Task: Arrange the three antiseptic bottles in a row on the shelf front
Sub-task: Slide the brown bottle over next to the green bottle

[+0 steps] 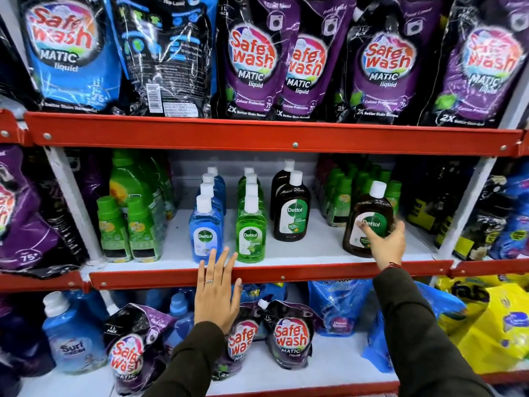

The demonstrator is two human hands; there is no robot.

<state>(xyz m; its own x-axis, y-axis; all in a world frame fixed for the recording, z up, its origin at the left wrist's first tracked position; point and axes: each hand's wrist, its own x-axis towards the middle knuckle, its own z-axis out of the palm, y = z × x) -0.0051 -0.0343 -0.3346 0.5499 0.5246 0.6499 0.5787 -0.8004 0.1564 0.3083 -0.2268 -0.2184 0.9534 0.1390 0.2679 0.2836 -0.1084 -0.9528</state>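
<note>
On the middle white shelf (300, 253) stand brown Dettol antiseptic bottles with white caps. One brown bottle (291, 213) stands upright near the middle, with a second brown bottle (282, 179) right behind it. A third brown bottle (367, 222) is at the right front, tilted slightly, and my right hand (386, 242) grips its lower label side. My left hand (217, 293) is flat with fingers apart over the red shelf lip (272, 275), its fingertips just below the blue bottle, holding nothing.
A row of blue Dettol bottles (205, 236) and a row of green ones (251, 239) stand left of the brown ones. Green detergent bottles (126, 224) flank both sides. Safewash pouches (252, 61) fill the shelf above and the one below.
</note>
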